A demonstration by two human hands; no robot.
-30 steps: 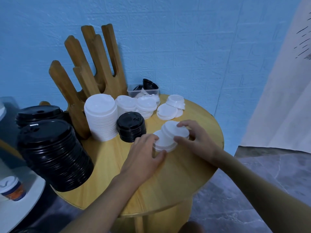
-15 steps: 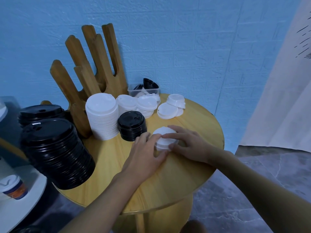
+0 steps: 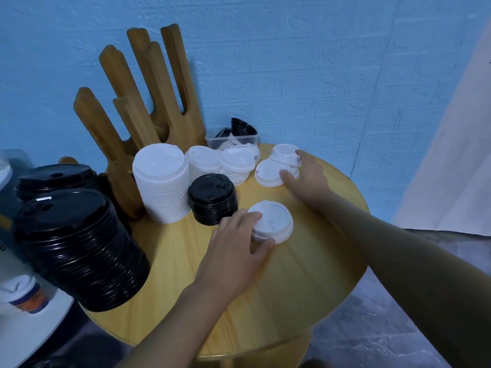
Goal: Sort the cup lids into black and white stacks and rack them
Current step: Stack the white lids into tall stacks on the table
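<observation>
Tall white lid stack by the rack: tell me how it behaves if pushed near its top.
Probably light: the tall white lid stack is thin plastic. Pushed high, it may lean or shed lids: taller than wide. A low push would likely slide it on the smooth table.

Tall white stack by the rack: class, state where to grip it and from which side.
Grip the white stack low, both hands, from the front: the rack stands behind and left, the small black stack crowds its right; gripping high would likely lift only top lids.
</observation>
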